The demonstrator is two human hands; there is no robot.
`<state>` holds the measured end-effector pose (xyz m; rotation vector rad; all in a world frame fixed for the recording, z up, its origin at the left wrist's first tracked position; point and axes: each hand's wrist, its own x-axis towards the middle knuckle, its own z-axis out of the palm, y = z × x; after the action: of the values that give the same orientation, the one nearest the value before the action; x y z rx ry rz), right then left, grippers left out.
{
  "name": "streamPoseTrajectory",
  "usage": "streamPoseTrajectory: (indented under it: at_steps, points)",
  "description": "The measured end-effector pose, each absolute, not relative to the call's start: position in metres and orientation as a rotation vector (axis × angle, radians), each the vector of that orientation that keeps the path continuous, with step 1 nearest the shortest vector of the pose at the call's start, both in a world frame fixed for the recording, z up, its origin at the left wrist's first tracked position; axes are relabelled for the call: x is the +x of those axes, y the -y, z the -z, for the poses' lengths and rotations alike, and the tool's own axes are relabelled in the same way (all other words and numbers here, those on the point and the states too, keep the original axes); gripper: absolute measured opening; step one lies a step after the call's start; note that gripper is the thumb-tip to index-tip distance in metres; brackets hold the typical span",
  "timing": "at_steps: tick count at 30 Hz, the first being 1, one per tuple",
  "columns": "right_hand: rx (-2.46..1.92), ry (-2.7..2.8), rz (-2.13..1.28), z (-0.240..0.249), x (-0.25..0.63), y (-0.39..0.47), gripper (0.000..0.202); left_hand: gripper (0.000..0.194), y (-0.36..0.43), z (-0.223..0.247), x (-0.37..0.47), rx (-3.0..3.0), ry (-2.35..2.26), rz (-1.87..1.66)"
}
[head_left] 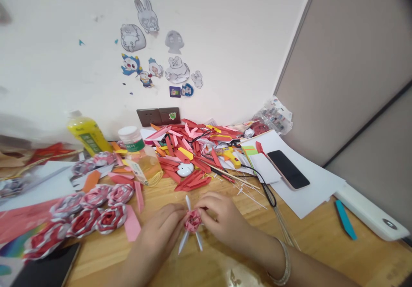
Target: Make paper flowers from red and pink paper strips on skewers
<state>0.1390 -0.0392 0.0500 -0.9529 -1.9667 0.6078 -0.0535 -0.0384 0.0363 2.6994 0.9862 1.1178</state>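
Observation:
A small pink folded paper flower with thin white pointed strips sticking out above and below it is held between both hands over the wooden table. My left hand grips its left side, the fingers pressed together. On the right side, my right hand pinches the flower's edge with curled fingers. Finished-looking red, pink and white paper roses lie to the left. A pink paper piece rests beside my left hand.
Behind the hands is a pile of red and pink paper strips, with a yellow glue gun and its cable. Two bottles stand back left. A phone lies on white paper at right.

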Motion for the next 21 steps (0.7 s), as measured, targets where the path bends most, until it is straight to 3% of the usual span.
streamPoseTrajectory:
  at_steps: [11,21]
  points:
    - [-1.072,1.857,-0.598,-0.046,0.139,0.035,0.015,0.031,0.039,-0.019,-0.045,2.732,-0.999,-1.096]
    - [-1.038,1.971,-0.713,-0.036,0.134,0.034,0.021,0.041,0.033,0.003,-0.034,2.182,-1.376,-1.037]
